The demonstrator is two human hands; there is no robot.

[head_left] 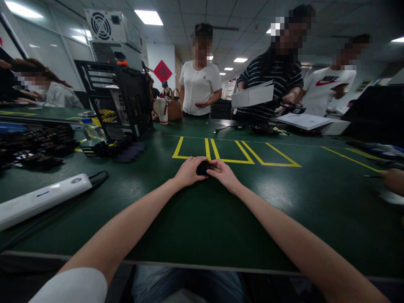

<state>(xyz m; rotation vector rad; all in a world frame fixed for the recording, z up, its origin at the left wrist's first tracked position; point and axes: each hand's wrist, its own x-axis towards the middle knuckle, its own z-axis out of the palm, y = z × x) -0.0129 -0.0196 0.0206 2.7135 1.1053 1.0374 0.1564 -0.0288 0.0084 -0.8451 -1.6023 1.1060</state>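
Observation:
A small black rounded object (202, 168) is held between my two hands, low over the green table (205, 227). Its exact kind I cannot make out. My left hand (189, 171) curls around its left side, with fingers over the top and the thumb along the near edge. From the other side, my right hand (224, 174) pinches it with thumb and fingertips. Both hands are closed on it, and they hide parts of its sides. Just beyond them, yellow tape (214, 160) marks outlined areas on the tabletop.
At left lie a white power strip (47, 198), a pile of dark parts (41, 141) and a water bottle (93, 130). An open computer case (118, 99) stands behind. A white cup (162, 110) is nearby. Several people are around the table; one holds a white box (254, 94).

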